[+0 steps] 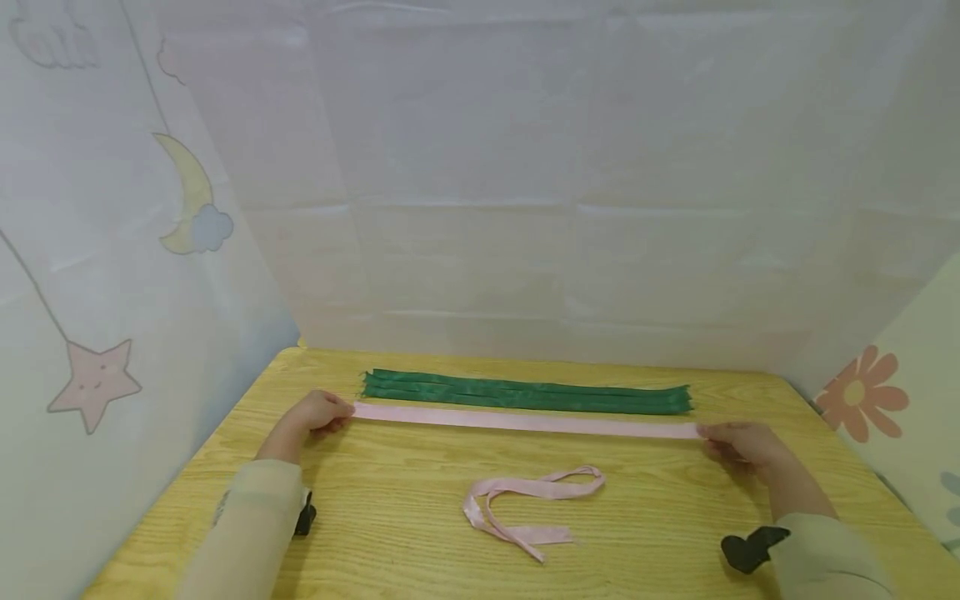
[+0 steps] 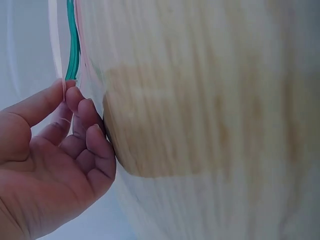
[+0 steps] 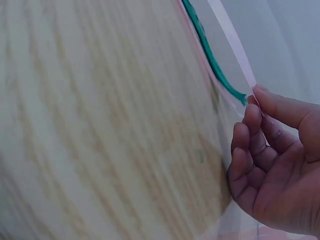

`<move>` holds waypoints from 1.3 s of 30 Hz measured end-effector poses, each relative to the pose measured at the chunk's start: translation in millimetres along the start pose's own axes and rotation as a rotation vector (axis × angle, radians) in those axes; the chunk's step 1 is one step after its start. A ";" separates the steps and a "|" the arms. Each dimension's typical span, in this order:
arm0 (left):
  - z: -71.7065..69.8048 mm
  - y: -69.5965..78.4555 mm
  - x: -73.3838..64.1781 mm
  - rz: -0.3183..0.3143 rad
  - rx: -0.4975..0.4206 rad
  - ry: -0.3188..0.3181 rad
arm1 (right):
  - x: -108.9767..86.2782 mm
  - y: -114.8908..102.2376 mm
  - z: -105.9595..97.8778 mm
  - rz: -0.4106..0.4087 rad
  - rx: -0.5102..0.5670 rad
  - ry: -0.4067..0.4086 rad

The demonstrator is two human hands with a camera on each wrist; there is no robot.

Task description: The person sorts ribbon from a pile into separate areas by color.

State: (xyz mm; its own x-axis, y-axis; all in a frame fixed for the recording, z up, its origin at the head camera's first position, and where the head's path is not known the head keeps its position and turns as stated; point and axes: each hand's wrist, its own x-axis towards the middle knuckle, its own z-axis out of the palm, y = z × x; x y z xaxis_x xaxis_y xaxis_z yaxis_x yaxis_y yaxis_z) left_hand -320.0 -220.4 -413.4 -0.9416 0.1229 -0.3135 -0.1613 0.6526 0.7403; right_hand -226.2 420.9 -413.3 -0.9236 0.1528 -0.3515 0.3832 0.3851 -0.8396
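A pale pink ribbon [image 1: 525, 419] is stretched straight from side to side over the table. My left hand [image 1: 318, 412] pinches its left end between thumb and finger, and in the left wrist view the other fingers of that hand [image 2: 70, 150] are curled. At the opposite end, my right hand [image 1: 742, 446] pinches the ribbon in the same way; the right wrist view shows the ribbon [image 3: 235, 42] running taut up from the thumb. Just behind it lie several green ribbon strips [image 1: 525, 393], side by side with frayed ends. Another pink ribbon [image 1: 517, 487] lies loosely looped nearer to me.
The wood-grain table [image 1: 390, 500] meets a pale hanging sheet [image 1: 480, 275] at its back edge. Printed cloth with a moon [image 1: 191, 196] and a star [image 1: 93, 379] stands at the left, and cloth with a flower [image 1: 862, 393] at the right.
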 end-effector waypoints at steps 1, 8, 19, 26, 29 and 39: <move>0.7 -0.3 1.0 0.003 0.004 -0.011 | 0.5 1.4 0.1 0.010 0.004 0.009; 2.5 -1.8 8.0 -0.005 0.032 -0.034 | 3.3 5.4 1.1 0.024 -0.018 0.038; 1.0 -1.8 7.3 -0.037 0.037 -0.023 | 5.7 5.5 3.4 0.030 -0.060 0.020; 2.9 -4.2 11.0 -0.044 0.026 -0.005 | 5.9 5.3 4.5 0.038 -0.067 0.036; 2.3 -4.7 11.2 -0.059 0.026 -0.004 | 7.2 6.0 5.3 0.036 -0.073 0.039; 3.0 -1.2 8.6 -0.070 0.044 0.005 | 10.1 6.6 6.3 0.031 -0.118 0.051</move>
State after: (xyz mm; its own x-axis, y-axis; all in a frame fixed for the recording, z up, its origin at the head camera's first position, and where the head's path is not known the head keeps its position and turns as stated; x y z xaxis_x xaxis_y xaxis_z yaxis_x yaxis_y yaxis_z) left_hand -327.0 -217.9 -418.7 -0.9299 0.0726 -0.3606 -0.2135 0.6918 0.6898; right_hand -232.9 419.3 -425.0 -0.9115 0.2114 -0.3527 0.4112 0.4836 -0.7727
